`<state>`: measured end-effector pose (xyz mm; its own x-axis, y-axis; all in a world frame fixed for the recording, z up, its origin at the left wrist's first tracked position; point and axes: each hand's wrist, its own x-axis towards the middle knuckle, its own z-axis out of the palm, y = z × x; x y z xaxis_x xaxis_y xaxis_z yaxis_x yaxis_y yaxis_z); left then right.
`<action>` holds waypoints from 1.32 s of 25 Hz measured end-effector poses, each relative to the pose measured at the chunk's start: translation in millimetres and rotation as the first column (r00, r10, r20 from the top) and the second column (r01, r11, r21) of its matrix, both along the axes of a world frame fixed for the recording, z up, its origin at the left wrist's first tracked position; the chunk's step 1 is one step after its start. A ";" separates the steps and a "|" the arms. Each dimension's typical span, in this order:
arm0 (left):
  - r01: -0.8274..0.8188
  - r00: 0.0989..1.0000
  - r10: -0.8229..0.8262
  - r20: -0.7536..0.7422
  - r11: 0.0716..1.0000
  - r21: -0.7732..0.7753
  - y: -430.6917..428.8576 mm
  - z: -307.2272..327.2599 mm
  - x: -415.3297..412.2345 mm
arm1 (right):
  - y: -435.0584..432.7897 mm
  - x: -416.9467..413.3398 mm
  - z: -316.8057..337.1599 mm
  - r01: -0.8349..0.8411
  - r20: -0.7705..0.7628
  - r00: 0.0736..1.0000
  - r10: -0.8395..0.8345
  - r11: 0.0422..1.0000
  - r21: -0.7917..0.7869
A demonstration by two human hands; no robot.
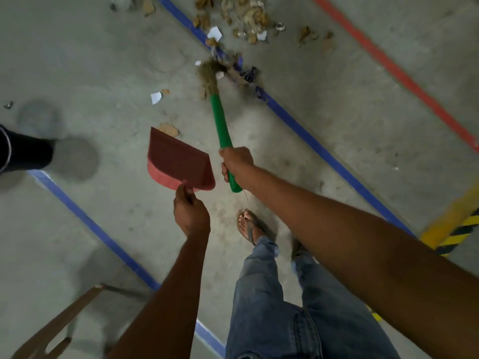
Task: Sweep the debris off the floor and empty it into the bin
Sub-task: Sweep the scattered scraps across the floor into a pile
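Two grips, right hand (236, 161) clenching broom (220, 120), left hand (190, 211) pinching dustpan (178, 161), debris (243, 16) ahead

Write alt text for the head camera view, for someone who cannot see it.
Looking down, a person's right hand grips a green-handled broom whose bristles reach scattered debris on a concrete floor, while the left hand holds a red dustpan above the floor. Blue and red lines cross the floor; a dark bin sits at the left edge.
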<state>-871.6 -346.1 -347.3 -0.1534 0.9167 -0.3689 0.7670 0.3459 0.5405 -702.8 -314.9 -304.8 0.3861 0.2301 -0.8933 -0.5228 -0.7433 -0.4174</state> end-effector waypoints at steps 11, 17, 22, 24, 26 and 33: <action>-0.128 0.992 0.127 0.017 0.991 0.025 16.4 39.6 34.2 | -132.9 80.8 50.0 -0.418 0.183 0.893 0.411 0.909 -0.003; -0.330 0.941 0.329 -0.079 0.944 -0.002 22.0 51.8 29.4 | -102.1 82.4 -0.4 -0.900 0.128 0.387 0.913 0.405 -0.165; -0.421 0.900 0.419 -0.122 0.907 0.014 32.1 46.9 20.4 | -3.4 90.4 -52.1 -0.873 0.081 0.400 0.913 0.406 -0.269; -0.430 0.899 0.427 -0.095 0.903 -0.008 39.6 45.7 25.1 | 7.2 94.3 -56.5 -0.822 0.139 0.462 0.876 0.482 -0.303; -0.417 0.907 0.415 -0.073 0.909 -0.013 51.0 42.3 35.2 | 2.2 98.1 -44.7 -0.804 0.263 0.459 0.848 0.523 -0.284; -0.363 0.932 0.360 -0.049 0.929 -0.077 112.5 34.5 43.6 | -24.0 72.7 26.3 -0.850 0.411 0.433 0.802 0.516 -0.111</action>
<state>-827.9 -233.7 -312.8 -0.4818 0.7630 -0.4308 0.5987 0.6457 0.4740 -630.1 -339.0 -278.5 0.2408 0.6975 -0.6749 0.5308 -0.6768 -0.5101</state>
